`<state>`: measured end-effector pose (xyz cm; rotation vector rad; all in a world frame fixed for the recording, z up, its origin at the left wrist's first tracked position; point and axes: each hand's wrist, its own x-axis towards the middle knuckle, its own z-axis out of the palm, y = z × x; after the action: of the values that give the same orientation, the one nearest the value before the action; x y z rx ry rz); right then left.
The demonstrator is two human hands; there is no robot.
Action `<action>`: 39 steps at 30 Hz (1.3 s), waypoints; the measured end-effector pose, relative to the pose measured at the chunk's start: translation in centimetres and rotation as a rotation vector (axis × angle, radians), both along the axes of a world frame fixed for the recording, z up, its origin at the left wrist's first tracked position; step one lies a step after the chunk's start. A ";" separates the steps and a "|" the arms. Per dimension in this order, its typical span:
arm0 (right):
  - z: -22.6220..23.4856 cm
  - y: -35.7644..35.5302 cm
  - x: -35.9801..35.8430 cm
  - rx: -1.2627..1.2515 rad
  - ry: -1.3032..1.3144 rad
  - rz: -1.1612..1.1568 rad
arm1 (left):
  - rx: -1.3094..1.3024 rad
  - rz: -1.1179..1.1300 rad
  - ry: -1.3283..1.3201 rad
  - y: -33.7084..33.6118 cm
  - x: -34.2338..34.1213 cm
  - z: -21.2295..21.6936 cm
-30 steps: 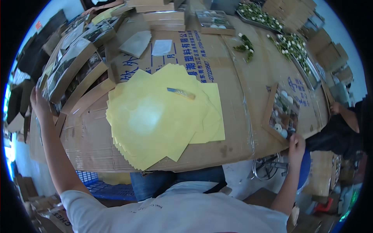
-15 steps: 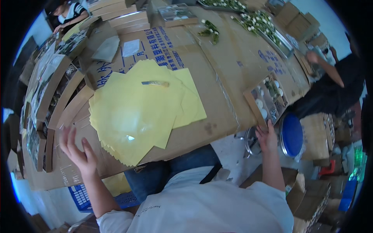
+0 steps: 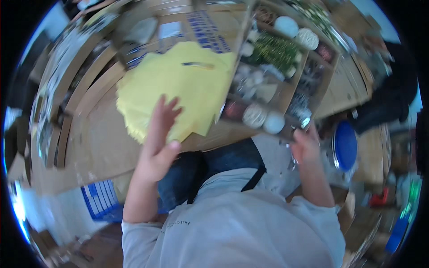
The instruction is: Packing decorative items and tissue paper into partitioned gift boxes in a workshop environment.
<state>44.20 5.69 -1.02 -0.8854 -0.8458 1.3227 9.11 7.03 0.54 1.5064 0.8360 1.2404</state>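
The whole view is smeared by motion, so fine detail is hard to read. At far left, stacked cardboard trays [image 3: 67, 102] curve along the rim, their contents blurred beyond telling. Beside them lies the cardboard-covered table [image 3: 103, 147], with a blue crate [image 3: 100, 198] showing below its near edge. On the table sits a pile of yellow sheets [image 3: 178, 89], fanned so their corners stick out; a small dark-and-orange object [image 3: 196, 65] rests on top, too blurred to identify. The left hand [image 3: 158, 138] is raised over the near edge of the pile, fingers [image 3: 167, 111] spread wide and straight, thumb out to the side; whether the palm touches the sheets or hovers just above them cannot be told. Right of the pile, a wooden compartment tray [image 3: 279, 62] is tilted and overlaps the sheets' right edge; it holds round white, green and reddish items, their kinds unclear. The right hand [image 3: 304, 145] is at the tray's near corner, fingers curled against it, apparently gripping the edge, though the fingertips are hidden behind the wood. Further right is a blue round seat [image 3: 345, 145], and a person in dark clothing [image 3: 389, 94], mostly cut off by the rim.
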 end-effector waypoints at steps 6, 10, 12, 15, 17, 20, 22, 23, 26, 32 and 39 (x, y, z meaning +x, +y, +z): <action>-0.1 -0.5 -7.8 -0.060 -0.053 0.402 | -0.253 0.008 -0.139 -5.5 -1.0 -0.8; 1.2 1.8 -6.8 0.200 -0.625 0.614 | -0.535 0.008 0.328 -11.0 -2.1 -3.3; 4.7 3.8 -8.5 0.663 -1.283 0.712 | -0.485 -0.079 0.393 -13.2 -4.9 -5.3; 6.0 5.7 -9.8 0.559 -1.429 0.813 | -0.871 0.289 0.071 -15.7 -8.8 -4.2; 6.8 6.7 -10.8 0.401 -1.532 0.973 | -0.555 0.368 0.163 -15.3 -9.2 -2.6; 7.5 8.4 -12.1 0.349 -1.548 1.153 | -0.052 0.456 0.377 -10.8 -4.9 -1.3; 7.1 9.3 -12.1 0.390 -1.478 1.246 | 0.026 0.360 0.508 -7.9 -2.9 -0.3; 6.7 9.6 -12.1 0.429 -1.405 1.343 | -0.015 0.246 0.618 -7.0 -2.5 0.2; 5.4 11.8 -12.0 0.213 -1.273 1.384 | -0.079 0.163 0.845 -5.1 -2.5 1.2; -0.1 22.0 -15.2 0.971 -1.540 0.319 | -0.015 0.081 1.011 -2.7 -0.6 0.6; -1.0 24.0 -18.3 0.861 -1.643 0.403 | 0.171 0.355 0.677 -0.2 -5.5 -0.5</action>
<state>25.94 29.68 -1.99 -0.9704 -2.6774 0.1024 3.61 6.83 -0.01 2.0209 1.5208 1.0647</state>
